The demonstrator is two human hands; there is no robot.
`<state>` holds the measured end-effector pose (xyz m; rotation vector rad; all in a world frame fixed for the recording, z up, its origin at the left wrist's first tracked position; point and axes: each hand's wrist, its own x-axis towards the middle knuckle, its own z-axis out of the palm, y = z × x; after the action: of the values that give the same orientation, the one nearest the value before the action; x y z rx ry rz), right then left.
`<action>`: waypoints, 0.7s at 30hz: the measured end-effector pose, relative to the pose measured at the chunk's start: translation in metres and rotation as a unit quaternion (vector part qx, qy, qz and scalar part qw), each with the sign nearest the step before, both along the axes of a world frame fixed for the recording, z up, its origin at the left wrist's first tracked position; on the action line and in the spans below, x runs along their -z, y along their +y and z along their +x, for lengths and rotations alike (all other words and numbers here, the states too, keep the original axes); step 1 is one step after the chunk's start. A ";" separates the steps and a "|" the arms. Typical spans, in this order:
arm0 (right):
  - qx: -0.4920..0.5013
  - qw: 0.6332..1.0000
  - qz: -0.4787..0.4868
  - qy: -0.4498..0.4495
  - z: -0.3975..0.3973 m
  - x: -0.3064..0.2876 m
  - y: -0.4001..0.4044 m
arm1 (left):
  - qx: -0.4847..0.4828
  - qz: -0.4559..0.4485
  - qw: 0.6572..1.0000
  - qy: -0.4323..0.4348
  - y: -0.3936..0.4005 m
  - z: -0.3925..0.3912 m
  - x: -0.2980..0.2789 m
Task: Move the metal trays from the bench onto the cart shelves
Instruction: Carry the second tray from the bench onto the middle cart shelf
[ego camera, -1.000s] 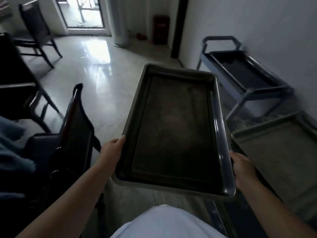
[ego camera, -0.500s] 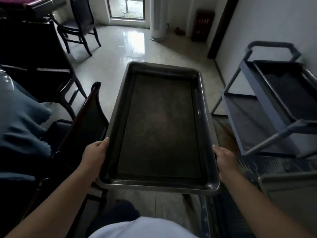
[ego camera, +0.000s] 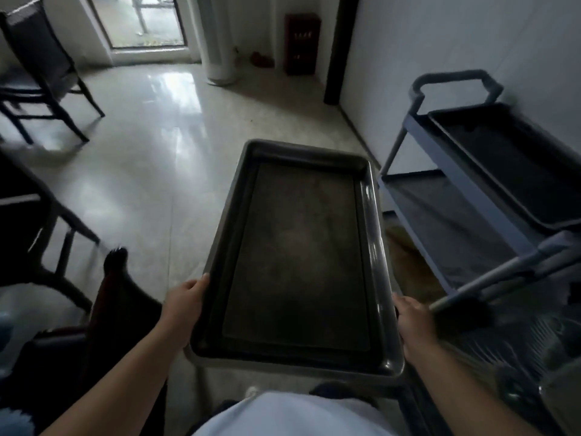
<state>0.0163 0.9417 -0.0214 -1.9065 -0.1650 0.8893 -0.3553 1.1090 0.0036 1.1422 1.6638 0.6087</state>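
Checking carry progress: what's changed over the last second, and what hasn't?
The view has swung toward the cart: it now sits close on the right, with its lower shelf showing; the second tray beside the person has dropped out of view. No grip change: left hand and right hand still hold the tray by its long sides, roughly level. A tray still sits on the cart's top shelf.

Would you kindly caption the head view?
Both hands, left and right, carry a metal tray toward the cart.
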 end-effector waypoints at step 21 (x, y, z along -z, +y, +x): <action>0.267 0.959 -0.082 0.043 0.137 0.093 0.123 | 0.286 -0.038 0.945 0.155 0.279 0.292 0.082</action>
<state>0.1529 1.0651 -0.1148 -1.9189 0.4723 0.6244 -0.0629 1.3880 -0.0781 1.6351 1.4824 -0.0086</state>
